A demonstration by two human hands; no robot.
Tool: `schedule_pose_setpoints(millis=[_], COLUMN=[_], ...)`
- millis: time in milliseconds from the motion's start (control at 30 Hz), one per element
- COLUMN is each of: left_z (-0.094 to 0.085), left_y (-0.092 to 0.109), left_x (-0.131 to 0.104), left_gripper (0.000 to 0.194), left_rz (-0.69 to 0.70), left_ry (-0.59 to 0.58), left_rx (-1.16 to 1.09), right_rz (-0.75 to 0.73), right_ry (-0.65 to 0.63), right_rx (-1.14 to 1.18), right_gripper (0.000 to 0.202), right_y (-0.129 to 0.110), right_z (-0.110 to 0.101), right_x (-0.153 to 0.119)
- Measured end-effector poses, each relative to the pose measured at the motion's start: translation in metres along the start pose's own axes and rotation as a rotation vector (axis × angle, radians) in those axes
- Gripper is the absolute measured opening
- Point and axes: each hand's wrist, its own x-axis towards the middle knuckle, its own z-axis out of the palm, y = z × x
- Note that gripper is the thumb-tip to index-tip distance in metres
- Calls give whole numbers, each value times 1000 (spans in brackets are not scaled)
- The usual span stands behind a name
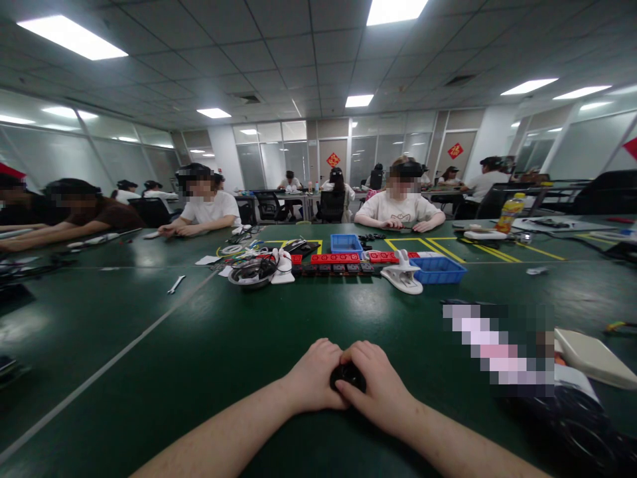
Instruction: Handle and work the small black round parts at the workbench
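Low in the middle of the head view, a small black round object (352,377) sits between my two hands on the green table. My left hand (316,373) curls around its left side. From the right, my right hand (375,380) wraps over it, with the thumb lying across its front. Fingers hide much of the object, so its exact kind does not show.
Ahead lie red power strips (334,258), blue bins (438,270), a white clamp-like item (402,272) and a bowl of cables (251,273). A wrench (176,285) lies left. At right are a beige box (594,358) and a yellow bottle (510,212). Several people sit around.
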Motion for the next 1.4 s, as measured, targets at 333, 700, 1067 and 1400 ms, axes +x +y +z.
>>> schedule_pose_setpoints(millis=[333,700,1067,1400], left_z=[6,4,2,6], left_y=[-12,-7,7,5], left_x=[3,0,0,1], left_gripper=[34,37,50,35], left_rz=[79,116,-33,-37], left_ry=[-101,-101,43,79], left_rx=[-84,-49,34,93], right_rz=[-385,-403,39,136], right_ry=[17,62,63,22], right_rx=[215,176,-100,-139], right_gripper=[22,28,20,22], right_y=[-9,-13,1,0], right_z=[2,-4,0,-1], right_x=[-7,-7,1,4])
